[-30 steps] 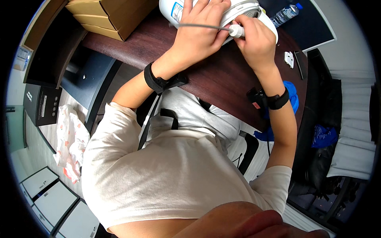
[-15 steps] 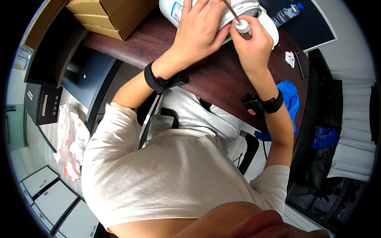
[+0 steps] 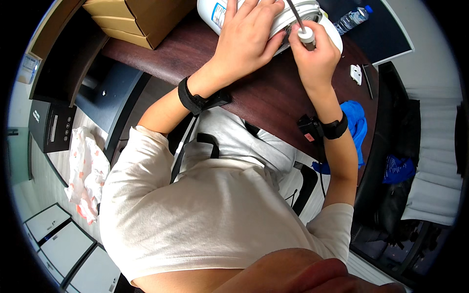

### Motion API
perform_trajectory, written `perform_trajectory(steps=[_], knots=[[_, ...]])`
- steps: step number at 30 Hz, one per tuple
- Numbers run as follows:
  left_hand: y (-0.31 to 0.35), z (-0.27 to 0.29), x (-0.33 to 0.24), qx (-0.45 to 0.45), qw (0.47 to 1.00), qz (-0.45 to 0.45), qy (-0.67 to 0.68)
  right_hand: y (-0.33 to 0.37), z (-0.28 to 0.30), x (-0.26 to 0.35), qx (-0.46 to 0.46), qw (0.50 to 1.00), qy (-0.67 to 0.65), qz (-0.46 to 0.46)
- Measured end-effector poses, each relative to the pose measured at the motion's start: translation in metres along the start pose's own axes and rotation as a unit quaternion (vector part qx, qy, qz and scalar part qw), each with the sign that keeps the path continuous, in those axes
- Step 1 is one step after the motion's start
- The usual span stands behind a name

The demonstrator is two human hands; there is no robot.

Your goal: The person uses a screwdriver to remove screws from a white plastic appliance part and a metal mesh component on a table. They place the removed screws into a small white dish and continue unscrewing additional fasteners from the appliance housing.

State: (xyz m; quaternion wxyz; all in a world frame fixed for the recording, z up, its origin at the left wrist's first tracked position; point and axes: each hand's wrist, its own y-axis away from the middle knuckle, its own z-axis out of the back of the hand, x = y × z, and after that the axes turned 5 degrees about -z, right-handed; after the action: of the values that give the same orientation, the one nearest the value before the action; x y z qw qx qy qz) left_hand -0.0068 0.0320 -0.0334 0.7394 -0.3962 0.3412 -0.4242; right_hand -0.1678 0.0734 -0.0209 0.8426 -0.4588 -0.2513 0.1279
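On the counter (image 3: 259,93), the white appliance (image 3: 281,23) is sitting beneath the left hand (image 3: 249,36), which is spreading over it. At the appliance's right side, the right hand (image 3: 317,58) is pinching a tool (image 3: 307,36). Left of the appliance, a carton (image 3: 141,22) is standing.

appliance (image 3: 287,20): on desk (image 3: 264,93) | boxes (image 3: 128,19): on desk, left of appliance | bottle (image 3: 352,20): right of appliance

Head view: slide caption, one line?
Left hand resting on a white rounded object, right hand gripping a thin-shafted tool over a dark reddish-brown table.
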Motion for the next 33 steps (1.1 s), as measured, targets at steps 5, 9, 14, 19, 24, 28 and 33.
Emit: perform_trajectory(steps=[5, 9, 14, 19, 24, 28, 33], knots=[[0.000, 0.000, -0.001, 0.005, 1.000, 0.012, 0.016, 0.001, -0.003, 0.006, 0.019, 0.999, -0.033, -0.035], [0.000, 0.002, -0.001, 0.005, 1.000, 0.007, 0.019, 0.002, -0.005, 0.012, 0.018, 0.996, -0.041, -0.074], [0.004, -0.001, 0.001, -0.013, 1.000, -0.007, 0.005, 0.001, -0.005, 0.002, 0.024, 0.998, 0.015, 0.052], [0.001, 0.002, 0.000, 0.006, 1.000, -0.002, 0.011, -0.004, -0.002, -0.019, 0.052, 0.982, 0.067, 0.169], [0.004, 0.001, 0.002, -0.003, 1.000, 0.000, -0.005, 0.010, 0.005, -0.006, 0.054, 0.994, -0.060, -0.068], [0.000, 0.007, -0.008, -0.008, 1.000, 0.017, 0.005, 0.027, 0.049, -0.011, 0.164, 0.830, -0.353, -0.400], [0.001, -0.002, -0.008, -0.065, 0.997, 0.031, 0.000, 0.048, 0.073, -0.010, 0.146, 0.785, -0.372, -0.473]])
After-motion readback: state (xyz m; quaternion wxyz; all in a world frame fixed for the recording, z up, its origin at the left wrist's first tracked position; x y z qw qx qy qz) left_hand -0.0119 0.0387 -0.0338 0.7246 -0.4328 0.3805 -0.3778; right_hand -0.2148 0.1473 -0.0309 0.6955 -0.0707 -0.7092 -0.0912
